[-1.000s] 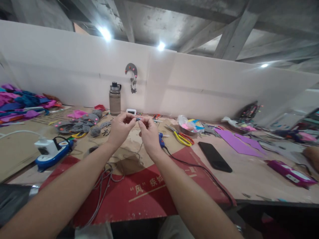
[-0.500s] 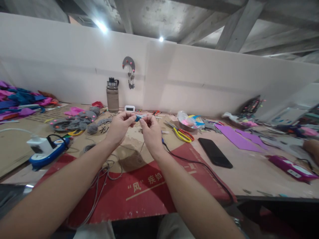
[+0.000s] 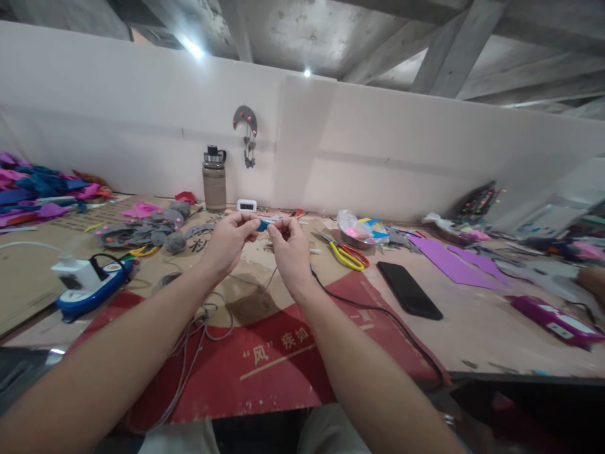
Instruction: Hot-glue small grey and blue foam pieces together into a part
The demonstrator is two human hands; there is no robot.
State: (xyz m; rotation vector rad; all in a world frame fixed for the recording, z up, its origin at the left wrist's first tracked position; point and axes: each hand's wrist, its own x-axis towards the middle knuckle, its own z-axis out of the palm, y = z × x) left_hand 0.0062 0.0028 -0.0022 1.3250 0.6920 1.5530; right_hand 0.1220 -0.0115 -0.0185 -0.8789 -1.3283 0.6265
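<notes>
Between my two hands, raised over the middle of the table, is a small blue piece (image 3: 263, 224) that looks like felt. My left hand (image 3: 234, 239) pinches its left end between thumb and fingers. On the other side my right hand (image 3: 288, 243) has its thumb and fingertips closed on the right end. A thin grey cord (image 3: 271, 279) runs down below my right hand toward the cardboard. More grey cord (image 3: 198, 331) lies in loose loops under my left forearm. The fingers partly hide the blue piece.
Yellow-handled scissors (image 3: 347, 257), a black phone (image 3: 409, 290) and purple sheets (image 3: 456, 263) lie to the right. A bottle (image 3: 214, 183) and small clock (image 3: 246, 205) stand at the back. Grey felt pieces (image 3: 142, 230) and a blue power strip (image 3: 94, 293) are left. Another person's hand (image 3: 593, 280) shows far right.
Both hands stay in nearly the same place with the blue piece between them. The right hand's fingers have shifted slightly, and a little more of the blue piece shows.
</notes>
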